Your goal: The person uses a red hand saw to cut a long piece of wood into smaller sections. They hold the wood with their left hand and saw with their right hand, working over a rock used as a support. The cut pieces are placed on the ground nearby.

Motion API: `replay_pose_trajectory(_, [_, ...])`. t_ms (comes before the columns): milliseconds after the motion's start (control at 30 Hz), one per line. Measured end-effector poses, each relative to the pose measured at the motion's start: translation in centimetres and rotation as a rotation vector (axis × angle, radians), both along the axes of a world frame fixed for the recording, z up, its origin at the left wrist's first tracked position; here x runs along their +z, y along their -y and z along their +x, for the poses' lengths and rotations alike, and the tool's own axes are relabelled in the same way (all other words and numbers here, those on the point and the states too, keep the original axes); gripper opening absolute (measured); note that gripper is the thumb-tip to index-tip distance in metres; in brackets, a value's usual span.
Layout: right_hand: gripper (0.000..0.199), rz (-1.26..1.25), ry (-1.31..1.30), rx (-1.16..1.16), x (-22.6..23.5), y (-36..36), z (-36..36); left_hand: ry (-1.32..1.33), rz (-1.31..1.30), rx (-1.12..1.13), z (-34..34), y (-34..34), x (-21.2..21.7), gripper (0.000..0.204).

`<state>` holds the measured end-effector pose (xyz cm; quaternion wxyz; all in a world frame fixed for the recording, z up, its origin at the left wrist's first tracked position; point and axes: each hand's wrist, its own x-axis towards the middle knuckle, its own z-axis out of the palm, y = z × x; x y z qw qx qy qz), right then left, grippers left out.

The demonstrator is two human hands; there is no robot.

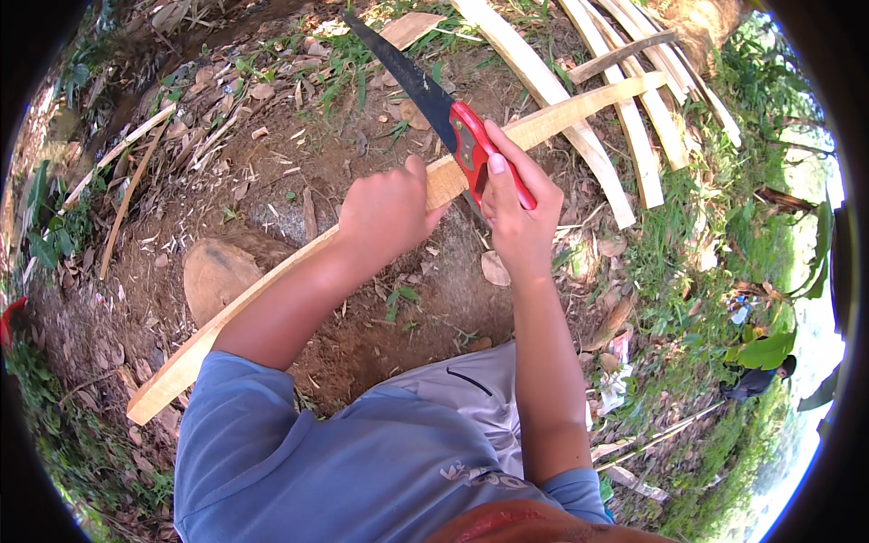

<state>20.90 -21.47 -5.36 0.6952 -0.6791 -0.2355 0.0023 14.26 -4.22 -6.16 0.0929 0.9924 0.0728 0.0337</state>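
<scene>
A long, pale wooden strip (575, 110) runs slantwise in front of me, from the lower left to the stack of wood at the upper right. My left hand (389, 213) is closed around it near the middle. In my right hand (523, 213) is a hand saw (466, 136) with a red handle and a dark curved blade (412, 80). The handle crosses over the strip just right of my left hand, and the blade points up and left, beyond the strip. My right fingers wrap the handle; whether they also touch the strip cannot be made out.
Several pale wooden slats (625, 136) lie at the upper right, with a darker stick (625, 56) across them. A cut log (217, 276) sits left, beside the strip. Dry leaves and wood chips cover the soil. Another person (759, 382) is far right among plants.
</scene>
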Motion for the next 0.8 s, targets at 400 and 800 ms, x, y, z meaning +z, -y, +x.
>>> replay_pose_trajectory(400, [0.035,0.012,0.028,-0.012,-0.5,0.4,-1.1,0.02,-0.003,0.007,0.1,-0.2,-0.3,0.054])
replay_pose_trajectory(800, [0.034,-0.027,0.052,-0.028,0.2,1.4,-2.2,-0.003,-0.01,0.016,0.1,-0.1,0.4,0.055])
